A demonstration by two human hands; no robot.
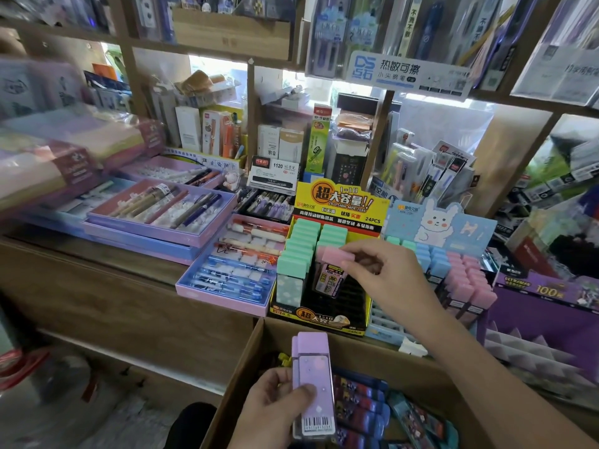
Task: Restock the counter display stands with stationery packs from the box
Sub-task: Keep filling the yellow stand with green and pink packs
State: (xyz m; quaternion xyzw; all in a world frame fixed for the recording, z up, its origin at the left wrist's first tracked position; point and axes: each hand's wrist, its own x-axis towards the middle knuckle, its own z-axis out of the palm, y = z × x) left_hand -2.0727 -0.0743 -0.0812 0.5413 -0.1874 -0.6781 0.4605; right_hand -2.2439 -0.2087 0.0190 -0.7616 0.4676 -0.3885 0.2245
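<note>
— Half the yellow display stand is filled, going by what shows: its left column holds mint-capped lead packs front to back, while the right column has only a few at the rear and bare black slots in front.

— And your hands?

— My right hand is pinched closed on a pink-capped lead pack, thumb and fingertips gripping the cap, and I hold it just over those open slots in the right column, slightly tilted. My left hand is wrapped around what I take to be two lilac packs stacked flat, thumb pressed on the front one, above the cardboard box.

— What's left?

— Most of that right column, I judge. The box has plenty more packs lying inside, dark blue and teal ones. The rabbit display stand beside it looks well stocked with blue and pink caps.

— How does the pack look?

— Slim, clear-bodied with a printed label, a soft pastel cap on top; the lilac one shows a barcode at its lower end.
</note>
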